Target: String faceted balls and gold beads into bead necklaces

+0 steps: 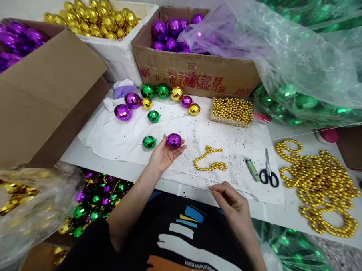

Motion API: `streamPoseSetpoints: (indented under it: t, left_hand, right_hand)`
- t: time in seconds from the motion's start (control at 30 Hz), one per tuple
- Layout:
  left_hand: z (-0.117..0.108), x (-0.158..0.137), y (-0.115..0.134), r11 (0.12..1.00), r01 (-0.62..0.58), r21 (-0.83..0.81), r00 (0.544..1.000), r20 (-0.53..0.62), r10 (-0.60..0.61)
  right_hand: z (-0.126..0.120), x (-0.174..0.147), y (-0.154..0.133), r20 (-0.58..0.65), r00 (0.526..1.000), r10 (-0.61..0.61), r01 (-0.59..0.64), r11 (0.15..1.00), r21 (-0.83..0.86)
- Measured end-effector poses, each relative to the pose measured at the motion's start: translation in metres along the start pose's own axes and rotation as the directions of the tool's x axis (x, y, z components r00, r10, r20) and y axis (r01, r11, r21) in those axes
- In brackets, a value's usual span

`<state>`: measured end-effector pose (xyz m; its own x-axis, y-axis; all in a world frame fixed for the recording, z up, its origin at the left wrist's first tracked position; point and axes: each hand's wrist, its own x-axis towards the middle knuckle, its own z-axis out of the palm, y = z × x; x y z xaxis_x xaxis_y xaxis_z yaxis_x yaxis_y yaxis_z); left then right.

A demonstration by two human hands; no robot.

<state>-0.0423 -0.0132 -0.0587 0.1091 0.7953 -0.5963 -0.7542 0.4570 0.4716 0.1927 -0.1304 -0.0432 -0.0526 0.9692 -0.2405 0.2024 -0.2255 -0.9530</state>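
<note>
Loosely grasping, the left hand [165,157] is cradling the purple ball [173,141] above the white cloth [107,134]; the right hand [232,202] is pinching a thin strand [196,169]. One hard tug — and the ball might be rolling off.

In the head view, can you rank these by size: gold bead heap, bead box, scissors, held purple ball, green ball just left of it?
Largest first:
1. Gold bead heap
2. Bead box
3. Scissors
4. Purple ball and green ball: too alike to rank
</note>
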Motion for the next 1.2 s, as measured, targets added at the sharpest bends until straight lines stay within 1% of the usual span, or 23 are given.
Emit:
streamPoseSetpoints:
  t: [0.2, 0.4, 0.53, 0.7, 0.93, 1.2]
  left_hand:
    - [-0.005, 0.000, -0.004, 1.000, -0.017, -0.002, 1.000, 0.014, 0.017]
    - [-0.002, -0.003, -0.011, 0.999, -0.035, -0.017, 0.998, 0.045, 0.035]
    - [0.000, -0.005, -0.019, 0.999, -0.007, -0.035, 0.994, 0.107, 0.011]
    - [0.000, -0.006, -0.030, 0.998, 0.028, -0.050, 0.980, 0.199, -0.018]
    - [0.000, -0.006, -0.043, 0.997, 0.064, -0.050, 0.976, 0.212, -0.052]
    - [-0.001, -0.009, -0.062, 0.992, 0.125, -0.025, 0.954, 0.279, -0.113]
  right_hand:
    - [0.002, 0.001, 0.006, 0.011, 1.000, -0.004, 0.004, 1.000, 0.000]
    - [0.004, 0.002, 0.010, -0.007, 1.000, 0.001, -0.001, 1.000, 0.004]
    - [0.008, 0.006, 0.014, -0.040, 0.999, -0.002, 0.002, 1.000, 0.000]
    - [0.014, 0.013, 0.022, -0.075, 0.997, 0.000, 0.002, 0.999, 0.035]
    - [0.021, 0.019, 0.028, -0.090, 0.996, -0.006, 0.010, 0.999, 0.041]
    - [0.033, 0.028, 0.029, -0.113, 0.994, -0.010, 0.021, 0.995, 0.098]
